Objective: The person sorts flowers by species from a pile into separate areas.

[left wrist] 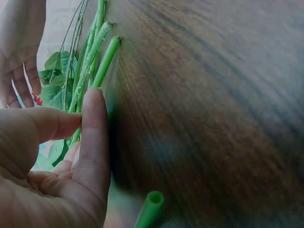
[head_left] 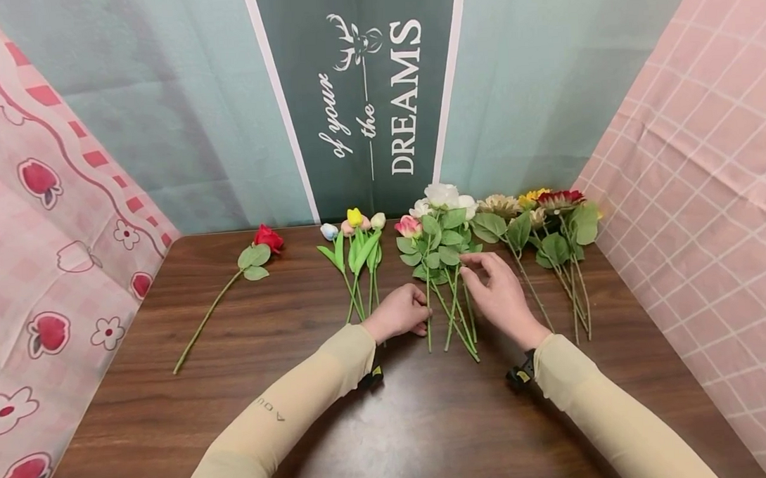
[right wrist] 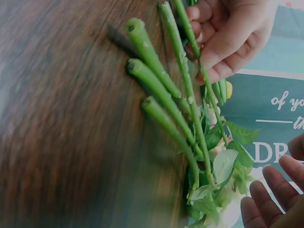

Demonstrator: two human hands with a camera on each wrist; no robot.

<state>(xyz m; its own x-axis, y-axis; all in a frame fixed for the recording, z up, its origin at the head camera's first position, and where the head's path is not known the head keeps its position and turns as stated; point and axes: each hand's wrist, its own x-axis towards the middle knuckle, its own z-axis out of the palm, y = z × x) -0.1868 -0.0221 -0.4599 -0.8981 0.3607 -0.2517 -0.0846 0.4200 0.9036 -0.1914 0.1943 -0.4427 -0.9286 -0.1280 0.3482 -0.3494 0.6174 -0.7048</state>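
Note:
Toward the middle of the back half of the table lies a bunch of artificial roses, with a pink rose (head_left: 409, 226) at its left and white roses (head_left: 441, 196) beside it. My left hand (head_left: 401, 310) pinches the bunch's leftmost green stem (right wrist: 213, 102) low down, between thumb and forefinger. Over at the bunch's right side, my right hand (head_left: 500, 295) has its fingers extended, fingertips right at the leaves (head_left: 450, 255). The right wrist view shows those fingers (right wrist: 263, 202) spread, nothing between them. Several other stems (right wrist: 156, 85) fan out over the table.
A single red rose (head_left: 268, 239) lies at the left. Small tulips (head_left: 355, 217) with green leaves lie left of the rose bunch, partly behind my left arm. Beige, yellow and dark red flowers (head_left: 560, 200) lie at the right. Printed cloths surround the wooden table (head_left: 427, 420).

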